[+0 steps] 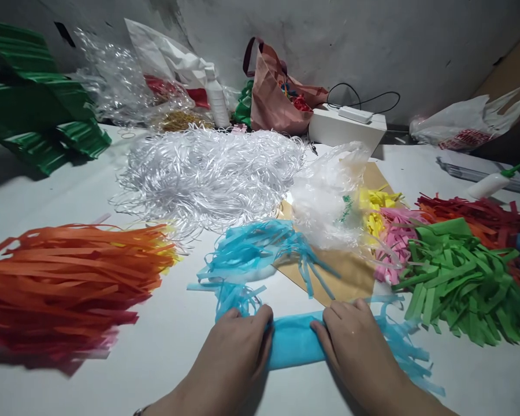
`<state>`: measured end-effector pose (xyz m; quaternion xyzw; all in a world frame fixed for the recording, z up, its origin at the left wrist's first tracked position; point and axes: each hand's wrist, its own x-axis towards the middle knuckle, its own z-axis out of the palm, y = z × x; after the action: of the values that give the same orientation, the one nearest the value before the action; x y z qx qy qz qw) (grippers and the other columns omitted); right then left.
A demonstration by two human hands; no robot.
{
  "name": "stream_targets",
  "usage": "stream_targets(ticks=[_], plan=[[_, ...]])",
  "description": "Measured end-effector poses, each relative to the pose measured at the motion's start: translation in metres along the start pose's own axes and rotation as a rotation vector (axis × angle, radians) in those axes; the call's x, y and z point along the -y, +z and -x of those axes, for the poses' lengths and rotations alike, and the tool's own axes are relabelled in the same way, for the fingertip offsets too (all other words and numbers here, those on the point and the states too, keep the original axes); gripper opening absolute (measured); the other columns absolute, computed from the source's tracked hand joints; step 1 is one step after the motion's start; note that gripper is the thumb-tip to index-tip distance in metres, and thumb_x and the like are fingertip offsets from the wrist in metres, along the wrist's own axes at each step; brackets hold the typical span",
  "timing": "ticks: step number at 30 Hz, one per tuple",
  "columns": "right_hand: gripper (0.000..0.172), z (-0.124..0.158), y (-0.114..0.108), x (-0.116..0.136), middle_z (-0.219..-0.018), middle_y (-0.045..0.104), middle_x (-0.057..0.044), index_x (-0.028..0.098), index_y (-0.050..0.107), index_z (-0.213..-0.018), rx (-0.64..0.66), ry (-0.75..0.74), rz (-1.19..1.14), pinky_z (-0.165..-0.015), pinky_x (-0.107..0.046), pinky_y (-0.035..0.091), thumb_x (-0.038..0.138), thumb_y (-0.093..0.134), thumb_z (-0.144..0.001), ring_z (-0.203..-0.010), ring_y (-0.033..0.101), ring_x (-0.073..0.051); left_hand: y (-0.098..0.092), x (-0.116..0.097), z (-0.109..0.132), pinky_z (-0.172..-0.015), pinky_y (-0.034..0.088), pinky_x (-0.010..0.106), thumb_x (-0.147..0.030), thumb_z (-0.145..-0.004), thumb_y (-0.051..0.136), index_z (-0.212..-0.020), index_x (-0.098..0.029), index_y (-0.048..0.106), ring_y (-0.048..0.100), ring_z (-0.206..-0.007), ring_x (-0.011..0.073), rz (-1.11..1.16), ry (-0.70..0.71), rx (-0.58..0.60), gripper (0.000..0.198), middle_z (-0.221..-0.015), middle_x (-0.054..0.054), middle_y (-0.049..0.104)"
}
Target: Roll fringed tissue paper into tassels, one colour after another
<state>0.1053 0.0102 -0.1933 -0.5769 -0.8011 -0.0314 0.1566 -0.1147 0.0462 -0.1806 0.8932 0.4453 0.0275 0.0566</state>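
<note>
A light blue tissue paper piece point(297, 341) with fringed ends lies flat near the table's front edge. My left hand point(238, 349) grips its left part, fingers curled over the upper edge. On its right part my right hand point(357, 341) has its fingers closed round the paper, thumb pointing inward. The smooth middle band shows between both hands, and cut strips spread out past each one. Just beyond lies another bundle of blue fringed strips point(251, 248), partly over a brown paper sheet point(346, 277).
Orange and red fringes point(69, 283) lie at left, green fringes point(472, 283) at right beside pink and yellow ones. Behind are a heap of white string point(216, 173), a clear plastic bag point(329, 202), a white bottle point(216, 98), a pink bag point(277, 92) and a white box point(346, 130).
</note>
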Motion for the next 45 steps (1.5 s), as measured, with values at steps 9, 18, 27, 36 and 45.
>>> stream_targets(ticks=[9,18,27,36,45], plan=[[0.032,0.007,-0.019,-0.005,-0.105,0.071,-0.013,0.011,0.068,-0.103,-0.278,-0.337,-0.117,-0.102,-0.046,0.034,0.008,0.036,-0.101,-0.105,0.060,-0.026,0.001,-0.002,-0.002,-0.049,0.033,0.033,-0.013,-0.089,0.047,-0.076,-0.024,0.055,0.060,-0.048,0.0244,-0.054,0.022,-0.079,0.019,-0.053,0.000,0.066],[0.042,0.011,0.002,0.013,-0.082,0.069,-0.009,0.010,0.071,-0.092,-0.234,-0.552,-0.105,-0.093,-0.040,0.037,0.005,0.030,-0.100,-0.080,0.059,-0.022,0.002,0.001,0.011,-0.079,0.045,0.039,-0.007,-0.097,0.038,-0.117,-0.014,0.063,0.067,-0.085,0.0247,-0.170,0.174,-0.549,0.032,-0.101,0.009,0.076],[0.030,0.014,-0.004,0.008,-0.077,0.063,-0.006,0.011,0.065,-0.088,-0.170,-0.532,-0.159,-0.089,-0.040,0.036,0.006,0.037,-0.098,-0.076,0.055,-0.020,0.019,-0.012,0.018,-0.085,0.037,0.040,-0.013,-0.103,0.031,-0.097,-0.016,0.066,0.055,-0.073,0.0194,-0.002,0.452,-0.463,0.036,-0.078,0.003,0.066],[0.032,0.018,-0.007,-0.001,-0.077,0.058,-0.005,0.016,0.062,-0.085,-0.021,-0.471,-0.054,-0.092,-0.043,0.033,0.007,0.034,-0.098,-0.075,0.049,-0.021,0.018,-0.002,0.023,-0.081,0.035,0.040,-0.008,-0.096,0.034,-0.095,-0.020,0.063,0.054,-0.073,0.0206,0.213,0.364,-0.358,0.032,-0.082,0.004,0.065],[0.037,0.006,-0.004,-0.008,-0.072,0.056,-0.002,0.019,0.055,-0.072,-0.084,-0.152,-0.076,-0.075,-0.036,0.028,0.020,0.039,-0.105,-0.071,0.045,-0.020,0.008,0.006,0.017,-0.081,0.029,0.040,-0.015,-0.100,0.040,-0.076,-0.020,0.060,0.053,-0.071,0.0204,0.249,0.111,-0.289,0.031,-0.073,0.001,0.061]])
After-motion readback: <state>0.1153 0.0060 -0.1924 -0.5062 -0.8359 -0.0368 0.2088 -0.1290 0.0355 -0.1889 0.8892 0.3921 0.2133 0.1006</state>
